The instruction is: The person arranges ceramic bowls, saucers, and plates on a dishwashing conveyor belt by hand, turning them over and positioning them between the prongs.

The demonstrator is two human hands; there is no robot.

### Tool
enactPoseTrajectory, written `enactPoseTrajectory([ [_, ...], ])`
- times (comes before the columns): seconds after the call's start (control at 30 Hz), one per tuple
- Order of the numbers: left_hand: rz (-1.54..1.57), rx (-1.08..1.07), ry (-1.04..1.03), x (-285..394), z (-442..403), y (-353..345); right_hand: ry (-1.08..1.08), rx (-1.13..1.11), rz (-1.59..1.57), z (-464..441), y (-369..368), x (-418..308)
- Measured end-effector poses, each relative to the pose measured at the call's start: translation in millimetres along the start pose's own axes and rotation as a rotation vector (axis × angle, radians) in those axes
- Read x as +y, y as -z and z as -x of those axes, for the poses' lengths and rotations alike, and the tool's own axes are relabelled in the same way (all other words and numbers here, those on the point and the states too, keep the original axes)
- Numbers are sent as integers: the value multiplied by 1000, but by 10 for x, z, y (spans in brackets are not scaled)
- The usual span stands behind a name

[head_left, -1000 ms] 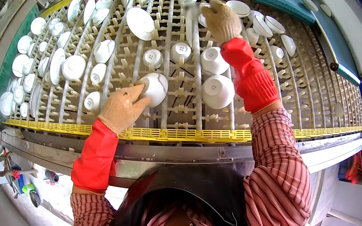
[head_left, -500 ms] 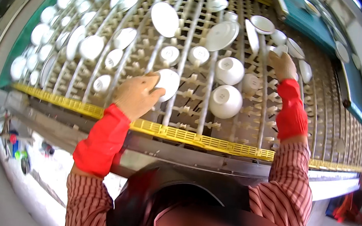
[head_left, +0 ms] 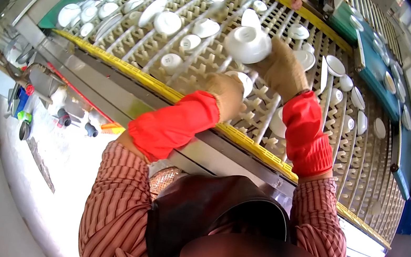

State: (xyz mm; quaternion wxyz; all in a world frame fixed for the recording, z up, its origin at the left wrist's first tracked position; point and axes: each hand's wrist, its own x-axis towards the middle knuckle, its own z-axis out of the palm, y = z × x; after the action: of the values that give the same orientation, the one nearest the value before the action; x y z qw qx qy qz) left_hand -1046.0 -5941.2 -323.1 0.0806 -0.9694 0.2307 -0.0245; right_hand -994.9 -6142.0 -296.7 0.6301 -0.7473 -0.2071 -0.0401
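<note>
My right hand (head_left: 286, 70), in a tan glove with a red sleeve cover, grips the right side of a large white bowl (head_left: 247, 44) above the slatted conveyor. The bowl is tilted, its foot ring facing up, and hides part of the dishes behind it. Below it, my left hand (head_left: 225, 94), gloved the same way, is closed at a smaller white dish (head_left: 244, 82); its fingers are partly hidden and blurred. An upturned white cup (head_left: 171, 61) rests on the rack to the left. Part of another white bowl (head_left: 277, 124) shows behind my right wrist.
White dishes fill the left of the pegged conveyor rack (head_left: 266, 116), with several more at right. A yellow edge strip (head_left: 247, 136) runs along the near side. Another person's hand (head_left: 296, 2) is at the far edge. A green belt (head_left: 382, 80) carrying dishes lies right.
The view has turned. My right hand has moved from the dishes at the right to the middle and now holds a large bowl. My left hand has moved right along the near side.
</note>
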Motion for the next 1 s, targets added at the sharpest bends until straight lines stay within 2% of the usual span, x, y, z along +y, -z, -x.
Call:
enactPoseTrajectory([
  [0.07,59,-1,-37,-17,86,180,-69,-73,300,27,-59,147],
  [0.13,59,-6,-36,-60,-34,115,-55,-23,340,478,-169,-74],
  [0.17,48,-24,-31,-82,-70,76,-189,-27,56,709,-208,-111],
  [0.2,116,-73,-58,-100,48,345,-324,6,-223,937,-247,-149],
  [0.3,177,-63,30,-44,62,272,-267,-34,55,1598,-148,-139],
  [0.33,258,88,-2,-55,200,307,-238,-35,154,1802,-104,-106],
  [0.37,141,74,-78,-61,173,222,-365,0,296,2011,-113,-282],
  [0.4,145,-34,-67,-25,231,314,-214,30,416,2248,-95,-129],
  [0.43,102,-21,-65,-4,261,237,-175,-104,600,2316,-33,-353],
  [0.47,51,-50,-106,-23,259,106,-178,-80,690,2391,-9,-434],
  [0.53,99,9,-147,-127,325,-237,-171,-52,768,2503,7,-423],
  [0.6,171,256,-283,-220,536,-260,-121,-23,751,2522,77,-247],
  [0.63,275,354,-343,-264,602,-302,-158,-46,741,2509,96,-298],
  [0.7,281,439,-413,-231,765,-137,-233,-95,707,2488,95,-437],
  [0.77,-4,390,-404,-227,780,-144,-244,-80,690,2510,114,-390],
  [0.87,-1,328,-362,-175,731,-144,-232,-85,684,2569,186,-349],
  [0.97,413,256,-42,-84,651,-120,-248,-115,686,2545,205,-384],
  [1.0,404,187,-30,-148,596,-175,-257,-134,690,2534,223,-394],
])
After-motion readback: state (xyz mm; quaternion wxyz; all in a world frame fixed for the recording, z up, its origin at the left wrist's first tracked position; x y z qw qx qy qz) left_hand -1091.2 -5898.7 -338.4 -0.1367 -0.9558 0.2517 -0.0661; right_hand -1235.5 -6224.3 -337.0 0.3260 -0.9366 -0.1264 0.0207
